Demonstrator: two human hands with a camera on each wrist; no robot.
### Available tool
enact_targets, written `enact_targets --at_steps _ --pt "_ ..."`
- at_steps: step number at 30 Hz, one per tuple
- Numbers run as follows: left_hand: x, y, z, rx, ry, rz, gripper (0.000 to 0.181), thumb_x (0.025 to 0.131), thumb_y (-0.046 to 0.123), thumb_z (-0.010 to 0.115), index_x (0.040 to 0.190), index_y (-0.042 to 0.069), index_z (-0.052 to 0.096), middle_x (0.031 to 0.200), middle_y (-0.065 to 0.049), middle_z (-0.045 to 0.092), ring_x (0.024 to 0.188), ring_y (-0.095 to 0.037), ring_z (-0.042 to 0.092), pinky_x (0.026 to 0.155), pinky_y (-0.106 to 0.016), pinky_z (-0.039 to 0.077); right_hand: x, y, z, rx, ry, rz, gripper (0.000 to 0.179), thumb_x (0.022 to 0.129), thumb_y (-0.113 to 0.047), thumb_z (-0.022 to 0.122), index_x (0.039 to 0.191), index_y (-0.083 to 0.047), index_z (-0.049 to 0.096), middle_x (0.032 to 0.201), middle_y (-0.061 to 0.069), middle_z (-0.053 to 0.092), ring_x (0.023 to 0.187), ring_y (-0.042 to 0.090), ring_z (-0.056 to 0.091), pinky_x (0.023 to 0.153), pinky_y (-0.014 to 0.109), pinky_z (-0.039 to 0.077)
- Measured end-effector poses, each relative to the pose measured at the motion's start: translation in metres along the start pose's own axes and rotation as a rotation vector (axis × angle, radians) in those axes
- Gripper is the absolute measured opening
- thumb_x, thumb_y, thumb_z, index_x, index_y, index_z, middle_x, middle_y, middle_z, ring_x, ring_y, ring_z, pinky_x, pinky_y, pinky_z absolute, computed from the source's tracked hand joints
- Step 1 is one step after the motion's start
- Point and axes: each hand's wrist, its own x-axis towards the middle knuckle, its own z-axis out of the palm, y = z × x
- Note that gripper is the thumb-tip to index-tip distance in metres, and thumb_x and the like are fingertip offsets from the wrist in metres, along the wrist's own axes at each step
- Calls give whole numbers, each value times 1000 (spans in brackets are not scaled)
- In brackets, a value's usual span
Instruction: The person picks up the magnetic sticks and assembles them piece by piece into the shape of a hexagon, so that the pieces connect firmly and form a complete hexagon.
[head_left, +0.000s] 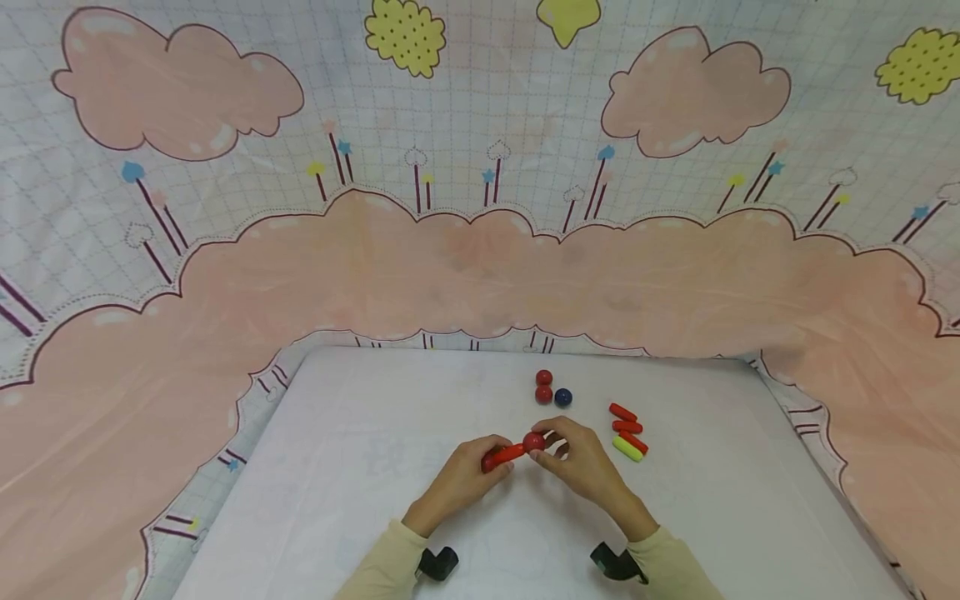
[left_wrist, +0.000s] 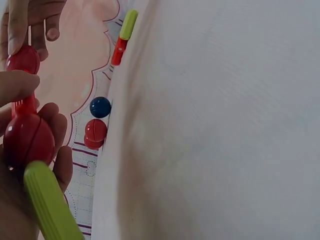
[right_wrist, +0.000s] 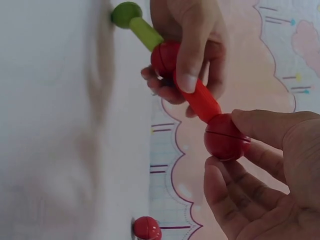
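In the head view both hands hold a joined chain of toy balls and rods above the white table. My left hand (head_left: 461, 479) grips the orange-red rod (right_wrist: 204, 102) and the red ball (right_wrist: 164, 58) beside it, the thumb lying along the rod. From that ball a yellow-green rod (right_wrist: 146, 34) leads to a green ball (right_wrist: 126, 15). At the other end, my right hand (head_left: 588, 468) pinches a larger-looking red ball (head_left: 533, 442) between thumb and fingertips. This ball touches the orange-red rod's end. The left hand's palm is partly hidden.
Beyond the hands on the white table (head_left: 360, 417) sit two red balls (head_left: 543, 394) and a dark blue ball (head_left: 563, 397). To their right lie several red rods (head_left: 627, 427) and a yellow-green rod (head_left: 627, 449). A patterned cloth (head_left: 480, 267) rises behind the table.
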Motion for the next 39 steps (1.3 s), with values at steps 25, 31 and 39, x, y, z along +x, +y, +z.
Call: enact_targets --at_steps 25,31,39 --pt "2 14 -3 69 -8 9 40 88 36 73 123 22 59 84 8 62 72 -4 49 65 -19 42 -4 -2 11 119 -72 -8 29 90 -15 70 118 -10 64 113 4 69 95 18 69 79 21 55" --pt "0 13 -4 94 -6 2 39 87 38 74 120 24 60 82 9 62 72 -4 49 66 -19 42 -3 -3 7 99 -36 -26 28 89 -11 70 117 -11 65 112 8 69 94 17 69 81 24 56" --pt "2 15 -3 81 -17 -21 41 87 40 73 122 24 60 89 7 67 77 -4 51 69 -20 45 1 1 -6 35 39 -15 28 88 -12 72 115 -14 66 110 6 70 94 16 68 81 24 56"
